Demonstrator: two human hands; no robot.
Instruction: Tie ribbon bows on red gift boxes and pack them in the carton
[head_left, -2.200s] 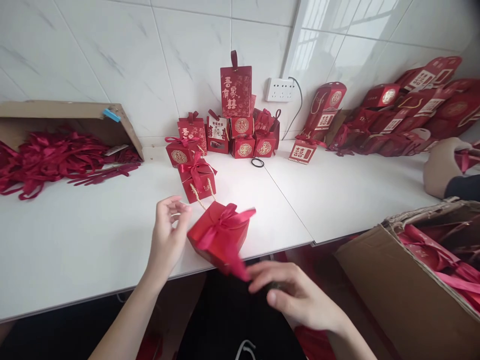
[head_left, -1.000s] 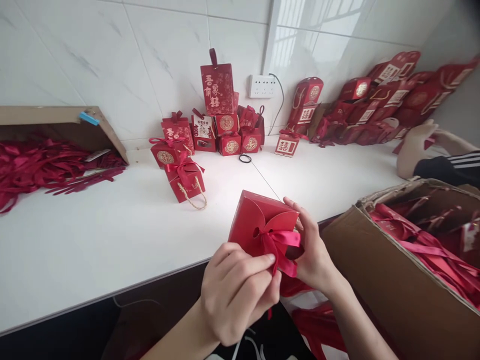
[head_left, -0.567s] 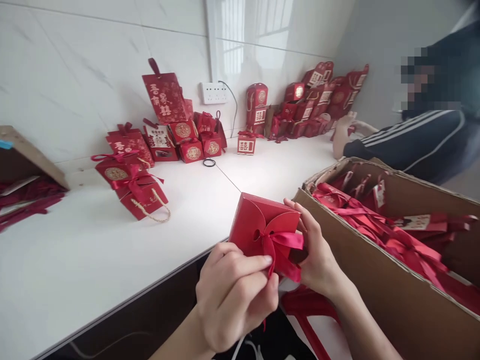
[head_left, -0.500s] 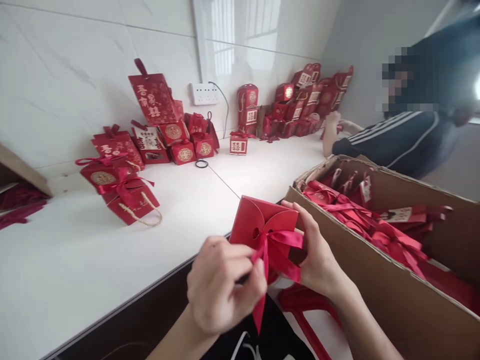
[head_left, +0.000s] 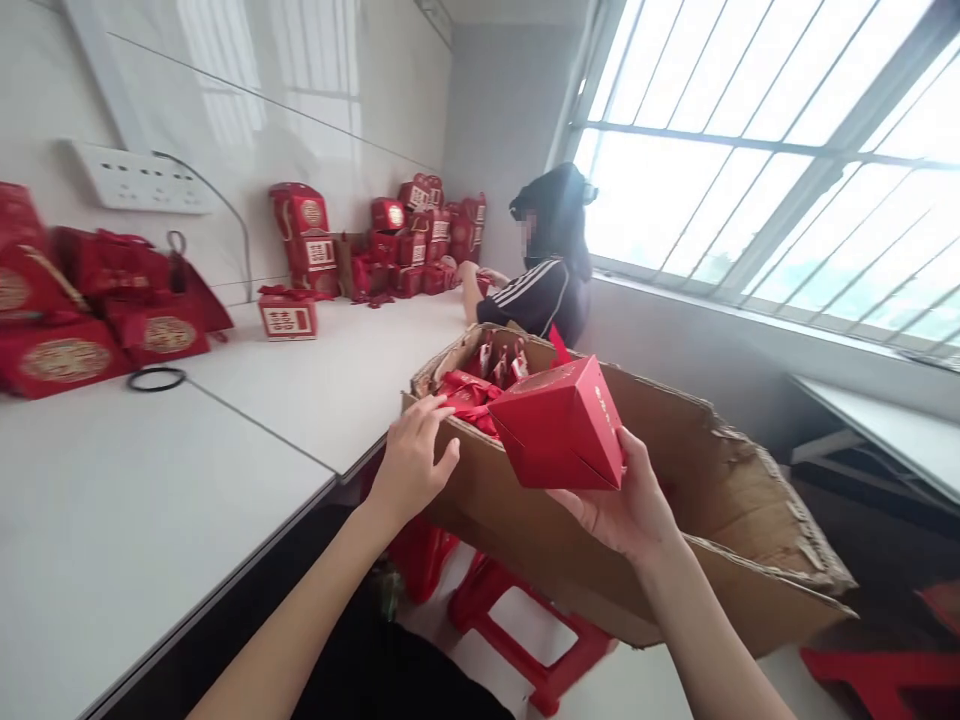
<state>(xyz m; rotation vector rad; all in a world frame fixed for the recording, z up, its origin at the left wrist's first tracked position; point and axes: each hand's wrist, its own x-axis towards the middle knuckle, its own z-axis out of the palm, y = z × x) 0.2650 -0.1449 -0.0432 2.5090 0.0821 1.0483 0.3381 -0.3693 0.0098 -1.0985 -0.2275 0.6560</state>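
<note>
A red gift box [head_left: 551, 430] is gripped from below and the right side by my right hand [head_left: 637, 500]. It is tilted over the near side of a large cardboard box [head_left: 480, 480], and a bit of ribbon shows above it. My left hand [head_left: 420, 455] holds nothing; its fingers are stretched out and apart, with the tips at the cardboard box's near left rim. Inside the cardboard box lie several red gift boxes with ribbons [head_left: 469, 390], partly hidden by the held one.
A white table [head_left: 247, 450] runs along the tiled wall, with stacked red gift boxes [head_left: 412, 240] at the back and a black ring [head_left: 156, 379] at the left. A person [head_left: 547, 260] sits at the far end. A red stool [head_left: 517, 620] stands below the cardboard box.
The view has swung right. My left hand has let go of the ribbon and moved to the cardboard box's rim. My right hand has carried the red gift box over the cardboard box and turned it.
</note>
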